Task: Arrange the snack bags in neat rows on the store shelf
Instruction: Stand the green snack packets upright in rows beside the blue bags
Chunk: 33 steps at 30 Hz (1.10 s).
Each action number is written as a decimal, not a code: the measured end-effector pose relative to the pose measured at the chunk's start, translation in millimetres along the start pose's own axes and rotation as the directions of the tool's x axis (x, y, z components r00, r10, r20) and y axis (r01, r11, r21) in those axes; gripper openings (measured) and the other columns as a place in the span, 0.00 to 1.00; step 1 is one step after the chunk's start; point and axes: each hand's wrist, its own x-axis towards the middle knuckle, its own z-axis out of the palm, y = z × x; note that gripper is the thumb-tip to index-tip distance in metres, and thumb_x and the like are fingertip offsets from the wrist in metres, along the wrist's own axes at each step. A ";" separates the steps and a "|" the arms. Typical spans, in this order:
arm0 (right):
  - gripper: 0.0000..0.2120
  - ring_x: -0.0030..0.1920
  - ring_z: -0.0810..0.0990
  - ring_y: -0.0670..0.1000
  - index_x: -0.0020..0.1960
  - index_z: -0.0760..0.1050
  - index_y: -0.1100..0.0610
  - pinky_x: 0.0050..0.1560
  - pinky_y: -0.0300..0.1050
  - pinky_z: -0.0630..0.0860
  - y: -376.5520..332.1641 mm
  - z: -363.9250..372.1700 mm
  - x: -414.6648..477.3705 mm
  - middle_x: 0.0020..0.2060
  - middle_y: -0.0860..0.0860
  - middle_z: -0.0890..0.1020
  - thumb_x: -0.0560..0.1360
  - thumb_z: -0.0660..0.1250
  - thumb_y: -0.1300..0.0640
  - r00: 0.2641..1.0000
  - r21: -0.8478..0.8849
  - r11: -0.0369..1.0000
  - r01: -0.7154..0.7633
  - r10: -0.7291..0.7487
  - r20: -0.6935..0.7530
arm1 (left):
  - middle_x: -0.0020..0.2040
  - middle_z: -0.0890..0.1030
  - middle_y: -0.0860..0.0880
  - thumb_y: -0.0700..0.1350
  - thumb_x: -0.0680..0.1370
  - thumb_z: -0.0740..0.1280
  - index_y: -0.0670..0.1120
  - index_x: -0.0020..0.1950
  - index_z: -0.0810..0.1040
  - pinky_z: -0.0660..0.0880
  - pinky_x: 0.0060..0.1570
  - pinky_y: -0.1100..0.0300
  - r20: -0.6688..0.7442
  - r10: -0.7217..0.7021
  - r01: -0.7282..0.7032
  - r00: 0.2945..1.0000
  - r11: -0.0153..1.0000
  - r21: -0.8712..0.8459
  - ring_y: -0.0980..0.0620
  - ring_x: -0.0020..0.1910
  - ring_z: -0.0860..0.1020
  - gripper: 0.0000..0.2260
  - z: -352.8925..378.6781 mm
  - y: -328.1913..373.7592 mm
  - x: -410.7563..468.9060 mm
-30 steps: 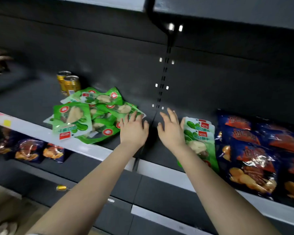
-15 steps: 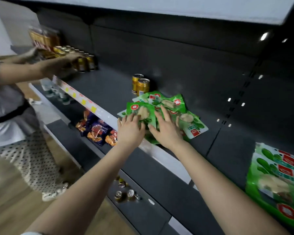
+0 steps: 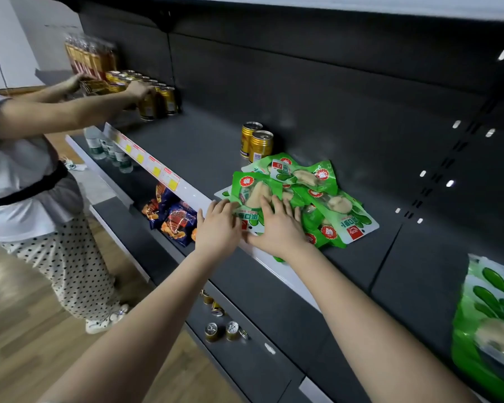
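Our fingers (image 3: 266,203) lie straight and spread, palms down: the left hand (image 3: 217,228) touches the near-left edge of the loose pile of green snack bags (image 3: 317,193), and the right hand (image 3: 277,228) presses on its top. We see the pile at the shelf's (image 3: 192,141) near lip, two cans (image 3: 256,142) just behind it and bare shelf to the right. A second ago our hands hovered over that gap.

right green bags (image 3: 489,330): cut by edge | far bottles (image 3: 89,58): blurred | price labels (image 3: 157,167): unreadable
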 end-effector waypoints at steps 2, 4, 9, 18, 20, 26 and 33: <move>0.43 0.76 0.49 0.61 0.77 0.47 0.54 0.73 0.63 0.47 -2.6 -0.5 1.0 0.76 0.56 0.52 0.72 0.57 0.32 1.000 -0.010 1.000 -0.008 0.008 -0.020 | 0.71 0.67 0.50 0.45 0.79 0.54 0.47 0.69 0.68 0.47 0.73 0.42 0.007 -0.014 0.014 1.000 1.000 -0.001 0.51 0.73 0.57 0.18 2.4 0.3 0.7; 0.39 0.75 0.49 0.61 0.77 0.49 0.53 0.73 0.63 0.47 -4.0 -1.2 1.1 0.76 0.57 0.53 0.74 0.56 0.34 1.000 -0.031 0.999 -0.011 0.011 -0.016 | 0.71 0.67 0.50 0.47 0.80 0.53 0.48 0.69 0.69 0.47 0.72 0.42 0.019 -0.019 0.018 1.000 1.000 0.014 0.50 0.73 0.56 0.18 3.9 -0.8 1.9; 0.31 0.75 0.48 0.62 0.77 0.52 0.49 0.72 0.65 0.45 -5.0 -3.6 0.4 0.76 0.58 0.53 0.78 0.52 0.38 0.999 -0.028 0.999 -0.019 0.020 0.030 | 0.70 0.68 0.50 0.48 0.81 0.51 0.48 0.65 0.73 0.46 0.72 0.44 0.036 -0.033 0.034 0.999 0.999 -0.030 0.49 0.73 0.57 0.18 -1.2 0.2 5.9; 0.23 0.76 0.50 0.57 0.76 0.55 0.44 0.74 0.60 0.45 2.2 -11.6 -17.7 0.76 0.54 0.58 0.82 0.50 0.55 0.998 0.039 0.999 -0.009 0.007 0.059 | 0.63 0.75 0.43 0.39 0.77 0.55 0.44 0.63 0.73 0.61 0.65 0.49 -0.142 -0.012 -0.002 0.990 0.995 -0.098 0.42 0.62 0.69 0.16 -7.7 -6.7 -0.5; 0.23 0.76 0.51 0.57 0.76 0.56 0.44 0.74 0.59 0.46 2.9 -14.8 -25.3 0.75 0.54 0.59 0.82 0.51 0.56 0.999 0.071 0.997 0.000 -0.004 0.052 | 0.63 0.75 0.42 0.36 0.74 0.56 0.43 0.64 0.71 0.61 0.66 0.48 -0.137 0.000 -0.017 0.991 0.992 -0.122 0.40 0.62 0.69 0.19 -9.8 -4.5 -2.9; 0.17 0.53 0.78 0.61 0.67 0.72 0.51 0.55 0.55 0.76 20.6 -24.1 -53.5 0.54 0.60 0.80 0.81 0.55 0.60 0.994 0.273 0.961 0.050 -0.021 -0.107 | 0.59 0.78 0.45 0.45 0.80 0.48 0.44 0.61 0.74 0.61 0.63 0.52 -0.282 0.037 -0.129 0.959 0.940 -0.316 0.44 0.58 0.72 0.18 -21.6 21.5 -22.5; 0.14 0.49 0.80 0.58 0.61 0.77 0.61 0.48 0.40 0.71 59.9 -58.8 -95.0 0.50 0.60 0.83 0.81 0.58 0.59 0.857 0.521 0.852 0.050 0.231 -0.461 | 0.61 0.78 0.51 0.63 0.77 0.53 0.48 0.62 0.74 0.68 0.63 0.51 -0.190 0.217 -0.281 0.957 0.853 -0.440 0.50 0.62 0.72 0.24 -18.3 57.1 -37.2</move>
